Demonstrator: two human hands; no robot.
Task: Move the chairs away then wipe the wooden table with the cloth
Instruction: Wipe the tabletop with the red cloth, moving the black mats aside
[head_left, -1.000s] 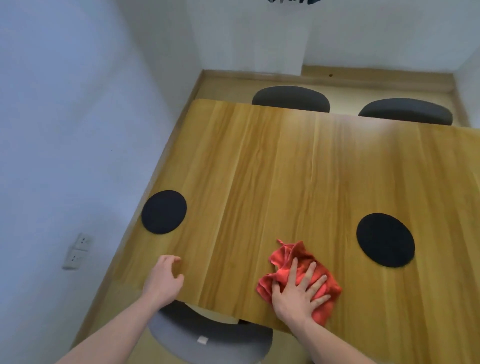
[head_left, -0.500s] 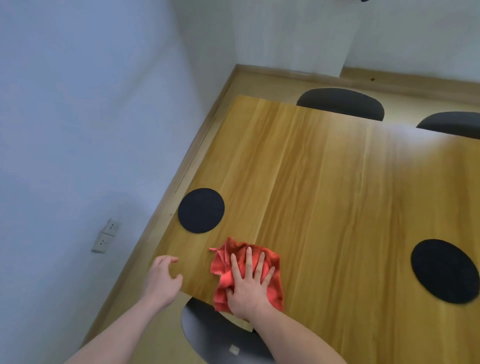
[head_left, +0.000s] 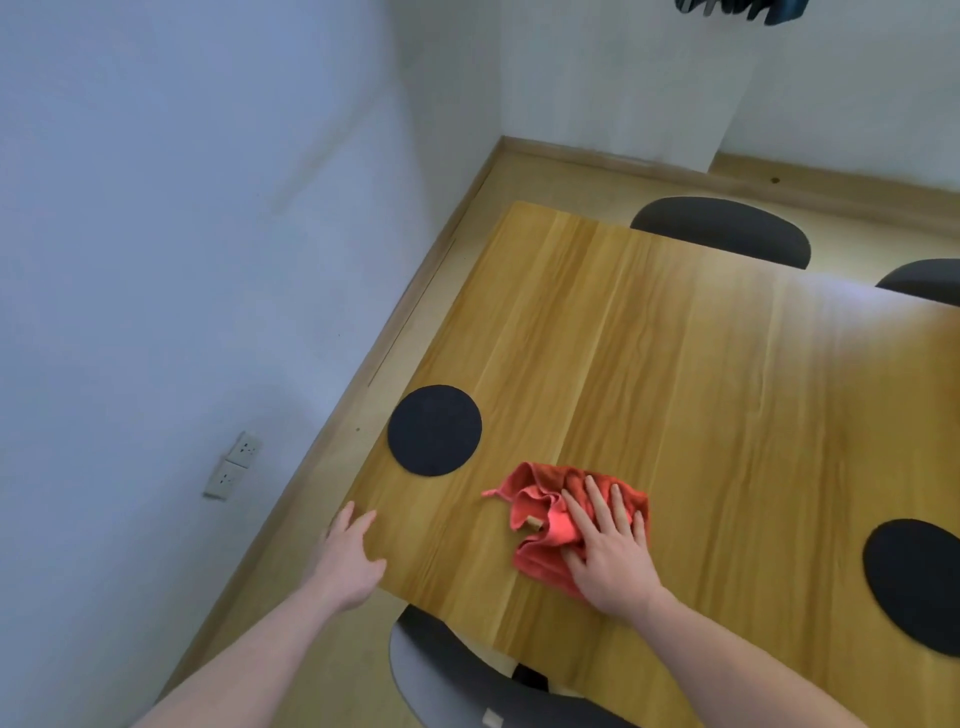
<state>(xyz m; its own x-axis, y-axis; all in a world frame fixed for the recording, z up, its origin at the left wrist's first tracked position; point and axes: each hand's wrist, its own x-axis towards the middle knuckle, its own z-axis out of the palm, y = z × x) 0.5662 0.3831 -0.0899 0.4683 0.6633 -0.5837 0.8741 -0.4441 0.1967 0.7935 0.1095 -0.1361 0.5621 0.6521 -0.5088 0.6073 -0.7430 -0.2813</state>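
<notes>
The red cloth (head_left: 550, 525) is lying bunched on the wooden table (head_left: 675, 395), near the table's near-left corner, and your right hand (head_left: 613, 556) is pressing flat on its right half with fingers straight and spread. The cloth's loose folds are sticking out to the left of that hand. Your left hand (head_left: 349, 558) is resting at the table's left edge, fingers relaxed and holding nothing, well apart from the cloth. A black round mat (head_left: 434, 430) is sitting just beyond the cloth. A grey chair (head_left: 467, 680) is tucked under the table's near edge, between your arms.
</notes>
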